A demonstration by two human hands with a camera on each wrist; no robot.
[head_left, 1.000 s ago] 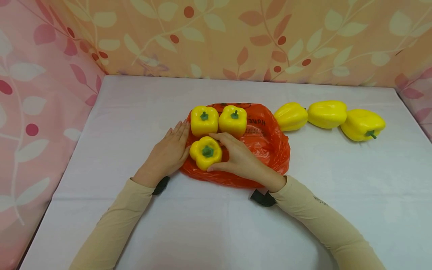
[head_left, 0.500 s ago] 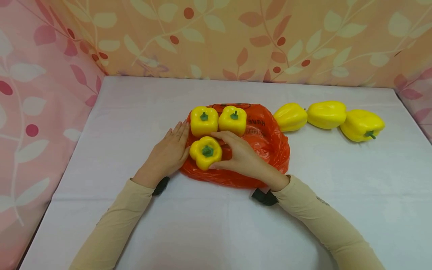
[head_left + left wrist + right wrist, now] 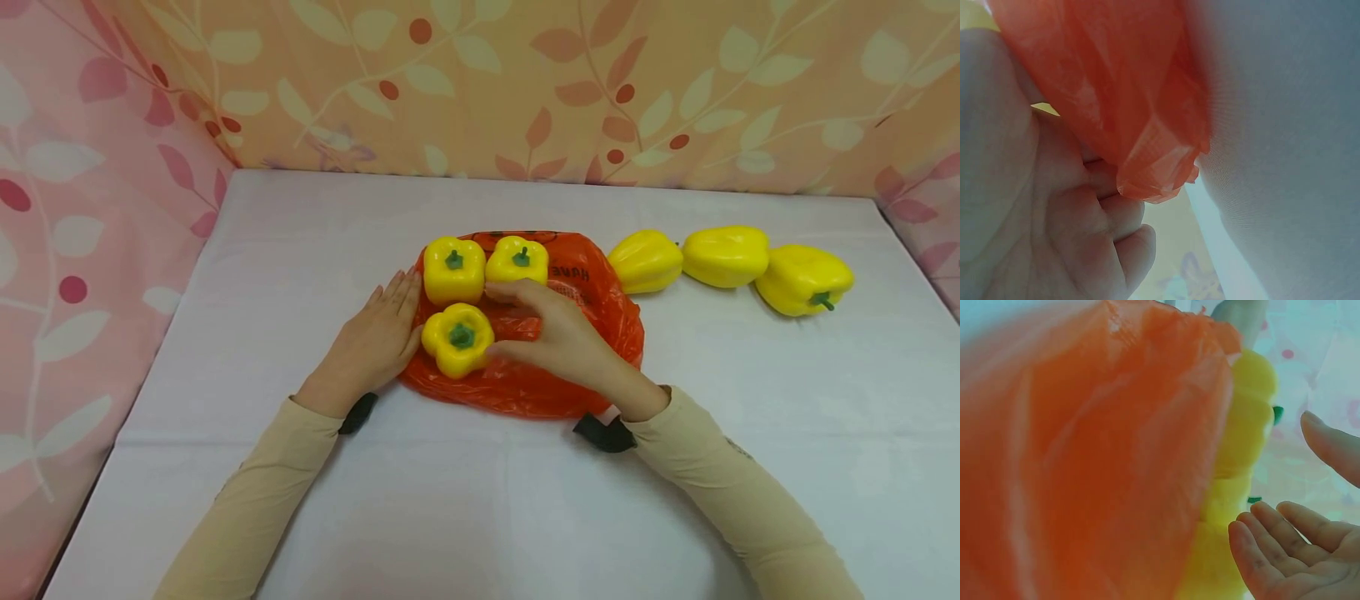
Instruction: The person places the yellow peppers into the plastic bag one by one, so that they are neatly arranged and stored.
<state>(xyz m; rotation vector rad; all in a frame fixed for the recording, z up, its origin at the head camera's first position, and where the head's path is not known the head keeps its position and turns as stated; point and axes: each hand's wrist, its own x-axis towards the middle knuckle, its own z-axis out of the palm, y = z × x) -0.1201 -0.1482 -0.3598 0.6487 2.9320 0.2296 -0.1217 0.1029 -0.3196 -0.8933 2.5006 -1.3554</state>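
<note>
Three yellow bell peppers stand stem up on a red plastic bag: the front pepper (image 3: 457, 342), the back left pepper (image 3: 454, 271) and the back right pepper (image 3: 517, 260). My left hand (image 3: 375, 342) lies with straight fingers along the bag's left side, and the left wrist view shows its palm against the red plastic bag (image 3: 1141, 125). To the right of the front pepper, my right hand (image 3: 555, 337) hovers over the bag, thumb and fingers spread. The right wrist view shows a gap between the right hand (image 3: 1297, 550) and the peppers.
Three more yellow bell peppers lie on their sides in a row on the white table (image 3: 450, 500): a left one (image 3: 647, 262), a middle one (image 3: 726, 256) and a right one (image 3: 806, 281). A patterned curtain (image 3: 480, 92) hangs behind the table.
My right hand has let go of the front pepper and drawn back to the right, its fingers spreading. The left hand and the peppers have stayed in place.
</note>
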